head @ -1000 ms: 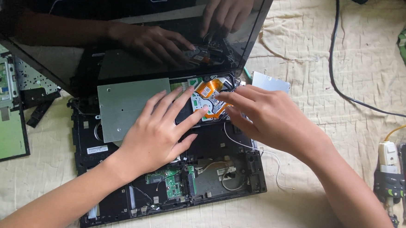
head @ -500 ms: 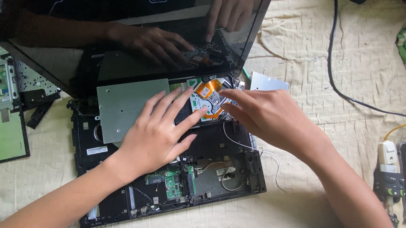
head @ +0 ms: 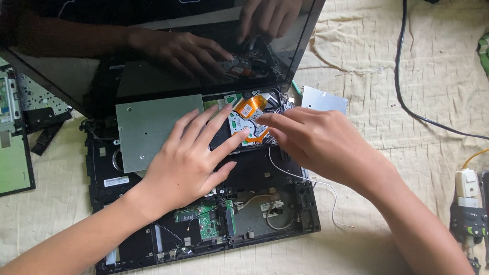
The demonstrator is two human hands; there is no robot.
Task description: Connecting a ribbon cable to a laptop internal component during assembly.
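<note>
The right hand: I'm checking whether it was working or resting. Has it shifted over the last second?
Hardly. The right hand stays at the orange ribbon cable beside the grey metal plate, fingertips in nearly the same spot.

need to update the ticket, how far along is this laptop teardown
Done: the laptop base lies open, with a removed panel set at its left. In hand: the left hand rests flat beside the silver plate, while the right hand fingers the orange ribbon cable. Left: the green circuit board sits in place.
</note>
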